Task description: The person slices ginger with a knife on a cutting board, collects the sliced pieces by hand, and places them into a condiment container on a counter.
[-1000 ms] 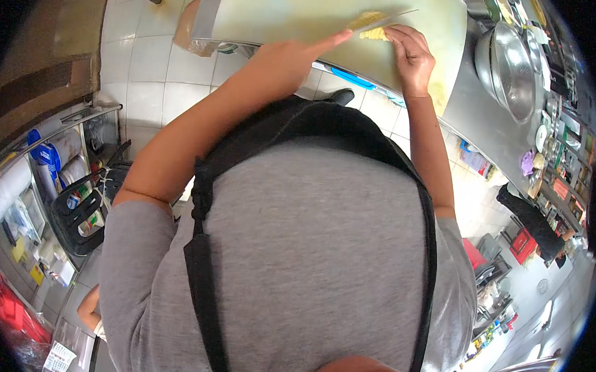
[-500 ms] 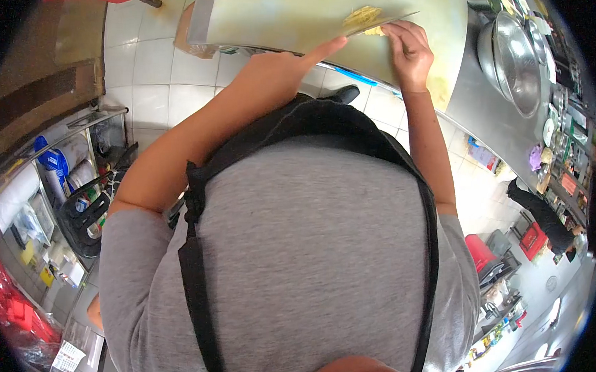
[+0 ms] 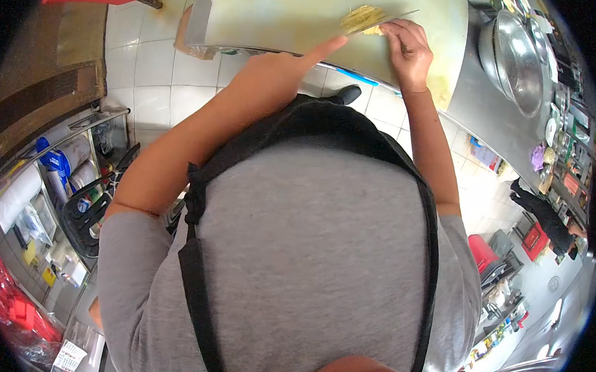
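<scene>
A small yellow piece of food (image 3: pixel 361 17) lies near the far side of the pale board (image 3: pixel 273 16), left of the right hand, with a cut-looking, layered face turned up; how far it is sliced is too small to tell. It looks light and fairly soft, likely moist enough to slide, and thin slices would probably bend or tear, so a gentle hold at the right-hand end, fingertips tucked back, seems best. The right hand (image 3: pixel 410 54) has its fingers curled narrowly together on that end. A knife (image 3: pixel 401 16) slants across the food, its tip up and to the right, just beside those fingertips, which makes its edge the thing to mind. The left hand (image 3: pixel 287 67) is closed round the handle end, index finger stretched along toward the blade; the handle itself is hidden. Most room for moving lies leftward over the board, while on the right its edge is near the right hand and gives way to the steel table (image 3: pixel 478 94), where metal bowls (image 3: pixel 520 63) stand. Both arms reach over the near edge, beyond which the tiled floor (image 3: pixel 159 64) shows.
</scene>
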Demonstrator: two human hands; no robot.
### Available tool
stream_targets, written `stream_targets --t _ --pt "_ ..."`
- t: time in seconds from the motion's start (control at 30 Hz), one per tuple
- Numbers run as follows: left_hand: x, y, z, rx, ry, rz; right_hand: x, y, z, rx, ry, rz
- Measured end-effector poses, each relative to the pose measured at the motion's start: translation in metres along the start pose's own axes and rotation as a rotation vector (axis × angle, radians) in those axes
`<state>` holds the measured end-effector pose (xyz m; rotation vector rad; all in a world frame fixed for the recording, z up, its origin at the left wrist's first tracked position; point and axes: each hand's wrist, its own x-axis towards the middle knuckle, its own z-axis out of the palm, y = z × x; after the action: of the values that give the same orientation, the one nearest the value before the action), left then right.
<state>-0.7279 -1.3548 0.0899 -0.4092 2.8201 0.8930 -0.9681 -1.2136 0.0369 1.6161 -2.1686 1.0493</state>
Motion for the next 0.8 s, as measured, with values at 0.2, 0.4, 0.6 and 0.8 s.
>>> stream_targets --t 0.2,0.4,0.6,0.8 --pt "0.017 -0.003 0.02 -0.02 0.206 0.132 0.0 -0.007 -0.003 -0.003 -0.006 0.014" --pt "-0.001 0.011 -0.008 0.056 -0.067 -0.04 0.001 -0.005 -0.003 -0.01 -0.017 0.021" --pt "0.017 -0.005 0.023 -0.022 0.187 0.12 0.003 -0.005 -0.003 -0.009 0.002 -0.006" --pt "0.0 0.002 0.001 -0.072 0.004 -0.008 0.003 -0.008 -0.004 0.008 -0.005 -0.015"
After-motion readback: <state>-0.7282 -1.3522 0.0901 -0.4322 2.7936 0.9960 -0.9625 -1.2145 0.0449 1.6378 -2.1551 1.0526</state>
